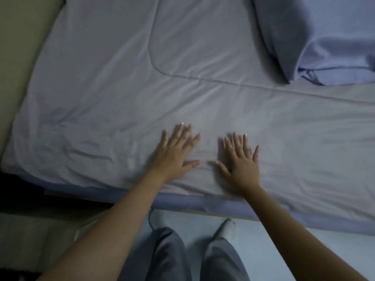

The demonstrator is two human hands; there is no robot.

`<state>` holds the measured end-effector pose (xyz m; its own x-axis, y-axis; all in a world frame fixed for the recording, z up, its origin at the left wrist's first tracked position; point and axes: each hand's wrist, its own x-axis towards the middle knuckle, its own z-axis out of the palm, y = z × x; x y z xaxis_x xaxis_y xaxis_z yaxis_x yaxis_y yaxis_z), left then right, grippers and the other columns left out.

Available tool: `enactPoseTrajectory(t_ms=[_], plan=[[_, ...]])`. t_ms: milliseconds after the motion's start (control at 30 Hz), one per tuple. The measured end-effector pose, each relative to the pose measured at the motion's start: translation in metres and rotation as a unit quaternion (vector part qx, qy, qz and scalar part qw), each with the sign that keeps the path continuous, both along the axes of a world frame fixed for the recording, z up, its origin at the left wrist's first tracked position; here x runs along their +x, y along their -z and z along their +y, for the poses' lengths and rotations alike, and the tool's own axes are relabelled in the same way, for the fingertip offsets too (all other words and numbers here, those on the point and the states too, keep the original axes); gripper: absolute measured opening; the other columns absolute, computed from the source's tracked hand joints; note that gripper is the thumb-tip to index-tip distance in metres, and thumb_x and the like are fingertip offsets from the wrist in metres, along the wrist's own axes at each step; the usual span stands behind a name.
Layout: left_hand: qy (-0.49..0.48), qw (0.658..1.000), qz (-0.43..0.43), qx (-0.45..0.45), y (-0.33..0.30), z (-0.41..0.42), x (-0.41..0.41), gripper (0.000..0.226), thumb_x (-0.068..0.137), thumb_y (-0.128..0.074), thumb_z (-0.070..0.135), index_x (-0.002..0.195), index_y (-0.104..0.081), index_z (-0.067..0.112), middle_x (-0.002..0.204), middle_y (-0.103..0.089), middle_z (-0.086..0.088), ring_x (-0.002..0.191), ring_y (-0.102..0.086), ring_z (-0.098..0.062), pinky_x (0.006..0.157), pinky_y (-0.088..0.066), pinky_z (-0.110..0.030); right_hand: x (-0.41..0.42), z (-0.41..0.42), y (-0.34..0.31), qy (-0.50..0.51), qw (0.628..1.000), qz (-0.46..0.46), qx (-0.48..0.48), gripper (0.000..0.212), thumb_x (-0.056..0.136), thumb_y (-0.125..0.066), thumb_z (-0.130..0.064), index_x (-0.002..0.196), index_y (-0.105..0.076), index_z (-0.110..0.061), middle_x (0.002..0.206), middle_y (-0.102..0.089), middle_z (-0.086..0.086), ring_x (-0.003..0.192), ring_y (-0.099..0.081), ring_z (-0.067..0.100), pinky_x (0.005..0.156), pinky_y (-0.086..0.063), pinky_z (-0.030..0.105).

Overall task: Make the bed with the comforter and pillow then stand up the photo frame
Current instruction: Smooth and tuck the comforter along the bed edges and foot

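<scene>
Hands, left hand and right hand, pressed flat with fingers spread, smoothing pale grey-lilac quilted comforter; likely next: wrinkled left corner, blue pillow.

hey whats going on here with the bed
A person stands at the side of a bed and presses both hands flat on the lavender comforter, fingers spread. The left hand and right hand lie side by side near the bed's near edge, as if smoothing it. The comforter is spread out, with wrinkles left toward its near left corner. A pillow in a blue case lies at the upper right. No photo frame is in view.
</scene>
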<state>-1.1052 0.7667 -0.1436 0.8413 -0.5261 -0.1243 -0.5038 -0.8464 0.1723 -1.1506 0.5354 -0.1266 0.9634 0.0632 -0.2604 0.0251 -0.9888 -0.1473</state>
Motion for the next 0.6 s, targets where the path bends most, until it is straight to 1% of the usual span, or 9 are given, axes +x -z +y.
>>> enactPoseTrajectory(t_ms=[33, 67, 133, 167, 233, 333, 433, 533, 600], plan=[[0.005, 1.000, 0.000, 0.016, 0.007, -0.014, -0.006, 0.074, 0.087, -0.030, 0.069, 0.152, -0.021, 0.034, 0.161, -0.013, -0.004, 0.149, -0.008, -0.031, 0.110, -0.014, -0.067, -0.006, -0.009, 0.007, -0.015, 1.000, 0.009, 0.001, 0.070, 0.090, -0.020, -0.065, 0.151, -0.022, -0.029, 0.158, -0.007, -0.009, 0.148, -0.002, 0.028, 0.116, -0.004, 0.058], [0.002, 1.000, -0.002, 0.027, 0.014, -0.023, -0.010, 0.070, 0.088, -0.033, 0.068, 0.150, -0.024, 0.038, 0.161, -0.015, -0.003, 0.149, -0.010, -0.031, 0.109, -0.014, -0.067, -0.009, -0.015, 0.014, -0.029, 0.999, 0.012, 0.006, 0.064, 0.093, -0.021, -0.060, 0.147, -0.034, -0.028, 0.157, -0.020, -0.007, 0.147, -0.011, 0.032, 0.114, -0.015, 0.061], [-0.012, 0.999, -0.014, 0.041, 0.024, -0.032, -0.013, 0.057, 0.092, -0.039, 0.058, 0.146, -0.033, 0.041, 0.159, -0.024, -0.001, 0.147, -0.016, -0.032, 0.108, -0.015, -0.067, -0.006, -0.016, 0.025, -0.045, 0.999, -0.013, 0.020, 0.054, 0.098, -0.024, -0.047, 0.134, -0.055, -0.022, 0.145, -0.047, 0.001, 0.138, -0.033, 0.041, 0.106, -0.031, 0.063], [-0.014, 0.998, -0.028, 0.045, 0.026, -0.033, -0.012, 0.051, 0.094, -0.041, 0.051, 0.144, -0.038, 0.041, 0.157, -0.029, 0.000, 0.146, -0.020, -0.033, 0.107, -0.017, -0.067, -0.002, -0.014, 0.029, -0.044, 0.998, -0.036, 0.028, 0.051, 0.098, -0.027, -0.042, 0.128, -0.061, -0.018, 0.139, -0.054, 0.004, 0.134, -0.040, 0.043, 0.104, -0.034, 0.061], [-0.001, 0.997, -0.071, 0.024, 0.027, -0.031, -0.011, 0.042, 0.098, -0.040, 0.042, 0.139, -0.048, 0.037, 0.152, -0.039, 0.003, 0.143, -0.028, -0.035, 0.106, -0.019, -0.067, 0.001, -0.010, 0.032, -0.034, 0.995, -0.082, 0.053, 0.045, 0.096, -0.036, -0.033, 0.120, -0.066, -0.011, 0.130, -0.062, 0.009, 0.127, -0.048, 0.043, 0.101, -0.040, 0.057], [0.033, 0.994, -0.106, -0.015, 0.028, -0.023, -0.023, 0.042, 0.103, -0.029, 0.039, 0.136, -0.054, 0.029, 0.147, -0.047, 0.002, 0.140, -0.034, -0.036, 0.107, -0.022, -0.067, -0.016, -0.007, 0.037, -0.038, 0.988, -0.127, 0.075, 0.043, 0.093, -0.040, -0.027, 0.118, -0.067, -0.006, 0.126, -0.064, 0.012, 0.122, -0.053, 0.042, 0.098, -0.043, 0.054], [0.041, 0.994, -0.103, 0.005, 0.032, -0.020, -0.034, 0.043, 0.103, -0.031, 0.039, 0.137, -0.053, 0.027, 0.147, -0.046, 0.000, 0.140, -0.035, -0.036, 0.106, -0.023, -0.067, -0.030, -0.002, 0.041, -0.046, 0.992, -0.102, 0.055, 0.045, 0.094, -0.037, -0.029, 0.123, -0.063, -0.007, 0.132, -0.060, 0.010, 0.126, -0.050, 0.040, 0.101, -0.042, 0.053], [0.017, 0.996, -0.080, 0.041, 0.021, -0.025, -0.033, 0.047, 0.100, -0.036, 0.045, 0.141, -0.048, 0.027, 0.152, -0.039, -0.002, 0.142, -0.030, -0.034, 0.106, -0.023, -0.067, -0.027, -0.006, 0.032, -0.061, 0.993, -0.093, 0.048, 0.052, 0.094, -0.034, -0.037, 0.132, -0.057, -0.010, 0.140, -0.053, 0.009, 0.132, -0.045, 0.036, 0.103, -0.043, 0.051], [-0.012, 0.997, -0.057, 0.047, 0.008, -0.037, -0.029, 0.056, 0.097, -0.036, 0.051, 0.145, -0.042, 0.024, 0.155, -0.034, -0.004, 0.145, -0.025, -0.033, 0.107, -0.022, -0.065, -0.019, -0.022, 0.024, -0.042, 0.991, -0.112, 0.061, 0.057, 0.092, -0.035, -0.047, 0.136, -0.052, -0.014, 0.144, -0.048, 0.009, 0.135, -0.042, 0.035, 0.106, -0.035, 0.053]])
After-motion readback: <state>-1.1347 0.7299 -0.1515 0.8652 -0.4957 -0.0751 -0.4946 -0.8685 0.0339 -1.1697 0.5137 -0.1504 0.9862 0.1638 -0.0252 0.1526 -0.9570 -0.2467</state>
